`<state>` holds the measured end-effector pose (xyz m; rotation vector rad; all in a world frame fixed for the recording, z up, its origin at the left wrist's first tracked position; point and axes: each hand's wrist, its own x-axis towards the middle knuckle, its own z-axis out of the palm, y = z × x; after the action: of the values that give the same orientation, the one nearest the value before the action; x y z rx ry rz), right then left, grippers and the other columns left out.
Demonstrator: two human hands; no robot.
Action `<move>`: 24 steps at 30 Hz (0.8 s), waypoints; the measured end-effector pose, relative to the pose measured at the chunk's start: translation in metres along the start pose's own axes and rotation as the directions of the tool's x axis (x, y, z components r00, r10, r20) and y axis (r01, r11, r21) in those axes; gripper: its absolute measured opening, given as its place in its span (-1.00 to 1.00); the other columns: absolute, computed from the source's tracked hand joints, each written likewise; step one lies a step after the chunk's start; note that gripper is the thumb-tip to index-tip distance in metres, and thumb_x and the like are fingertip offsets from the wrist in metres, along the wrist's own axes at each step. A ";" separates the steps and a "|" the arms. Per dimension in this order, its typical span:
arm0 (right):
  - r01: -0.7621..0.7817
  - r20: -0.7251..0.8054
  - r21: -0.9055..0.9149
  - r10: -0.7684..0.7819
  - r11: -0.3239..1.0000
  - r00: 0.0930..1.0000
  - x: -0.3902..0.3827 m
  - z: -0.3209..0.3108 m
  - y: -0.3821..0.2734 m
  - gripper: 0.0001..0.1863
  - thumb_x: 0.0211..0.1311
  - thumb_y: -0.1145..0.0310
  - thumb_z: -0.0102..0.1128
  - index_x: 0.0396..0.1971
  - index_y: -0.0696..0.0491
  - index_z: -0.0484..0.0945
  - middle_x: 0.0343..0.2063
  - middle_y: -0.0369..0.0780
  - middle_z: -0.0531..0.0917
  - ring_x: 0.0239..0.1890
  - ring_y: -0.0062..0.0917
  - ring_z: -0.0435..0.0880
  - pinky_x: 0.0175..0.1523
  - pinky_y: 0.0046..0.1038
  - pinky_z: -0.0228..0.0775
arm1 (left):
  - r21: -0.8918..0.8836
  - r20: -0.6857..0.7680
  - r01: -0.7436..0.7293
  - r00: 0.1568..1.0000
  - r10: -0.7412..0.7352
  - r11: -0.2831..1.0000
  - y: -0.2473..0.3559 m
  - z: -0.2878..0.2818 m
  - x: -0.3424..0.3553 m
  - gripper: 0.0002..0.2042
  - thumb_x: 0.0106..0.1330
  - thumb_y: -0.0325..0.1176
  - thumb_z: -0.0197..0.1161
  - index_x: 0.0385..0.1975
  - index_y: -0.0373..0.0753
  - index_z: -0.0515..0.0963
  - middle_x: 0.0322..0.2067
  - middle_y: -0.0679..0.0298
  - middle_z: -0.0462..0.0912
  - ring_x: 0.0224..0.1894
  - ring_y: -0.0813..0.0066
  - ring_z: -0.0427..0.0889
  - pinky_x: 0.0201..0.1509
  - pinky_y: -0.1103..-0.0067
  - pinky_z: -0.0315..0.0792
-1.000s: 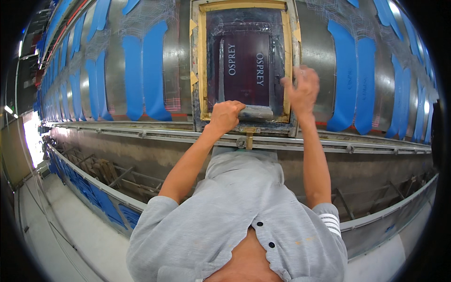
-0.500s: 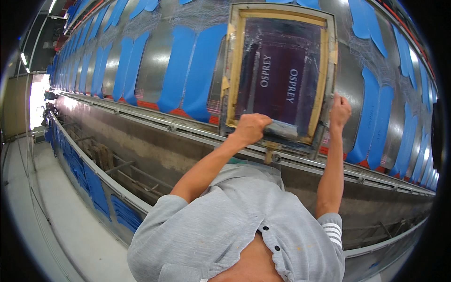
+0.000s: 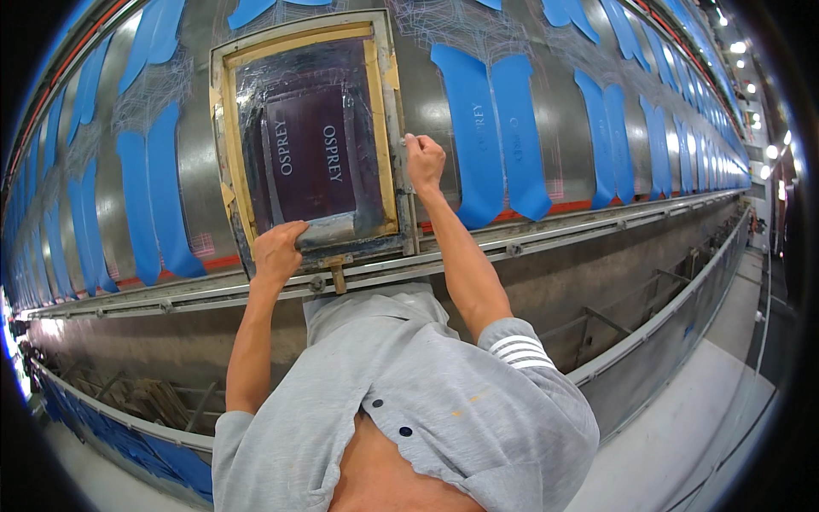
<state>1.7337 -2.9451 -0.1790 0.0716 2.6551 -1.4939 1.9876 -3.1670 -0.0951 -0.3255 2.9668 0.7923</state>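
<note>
The left hand [image 3: 279,253] grips a scraper [image 3: 331,227]; the right hand [image 3: 425,162] curls at the frame [image 3: 403,192] — hold unclear. Cloth [image 3: 478,94] at three o'clock looks printed — strips [image 3: 162,171] at nine, unprinted.

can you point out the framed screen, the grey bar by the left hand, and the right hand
Framed screen [image 3: 383,128]: head view, yellow border on its right side
Grey bar [image 3: 331,228]: head view, middle of its exposed face
Right hand [image 3: 426,162]: head view, back of the hand
</note>
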 end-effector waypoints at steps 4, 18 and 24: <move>0.033 0.010 -0.045 -0.033 0.998 0.999 -0.004 0.016 0.001 -0.64 0.32 0.15 0.26 -0.41 0.20 0.68 -0.48 0.02 0.69 -0.39 -0.07 0.69 -0.21 -0.19 0.46 | -0.037 0.034 0.027 0.999 -0.026 0.999 -0.011 -0.006 -0.012 -0.57 -0.01 -0.66 0.21 -0.10 -0.19 0.73 -0.08 0.14 0.79 0.00 0.14 0.75 0.07 0.36 0.60; -0.079 -0.004 -0.308 0.082 0.948 0.997 0.001 0.028 -0.007 -0.63 0.34 0.06 0.17 -0.32 0.08 0.73 -0.32 0.02 0.75 -0.19 0.03 0.72 -0.08 -0.05 0.51 | 0.061 -0.168 -0.083 0.982 0.093 0.995 -0.041 0.024 0.023 -0.59 -0.01 -0.66 0.19 -0.10 -0.22 0.69 -0.12 0.13 0.77 -0.08 0.08 0.74 -0.02 0.31 0.59; 0.074 0.018 -0.499 -0.075 0.864 0.997 -0.001 0.022 0.008 -0.68 0.33 0.10 0.26 -0.11 -0.03 0.78 -0.10 -0.09 0.70 0.01 -0.09 0.62 0.12 -0.11 0.46 | 0.085 -0.217 -0.102 0.969 0.119 0.991 -0.090 0.001 0.183 -0.74 0.11 -0.51 0.19 -0.23 -0.10 0.71 -0.27 0.13 0.76 -0.19 0.04 0.74 -0.14 0.21 0.59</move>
<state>1.7366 -2.9599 -0.1975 -0.0699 2.9798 -0.7694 1.8280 -3.2769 -0.1589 -0.2619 3.2391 0.6965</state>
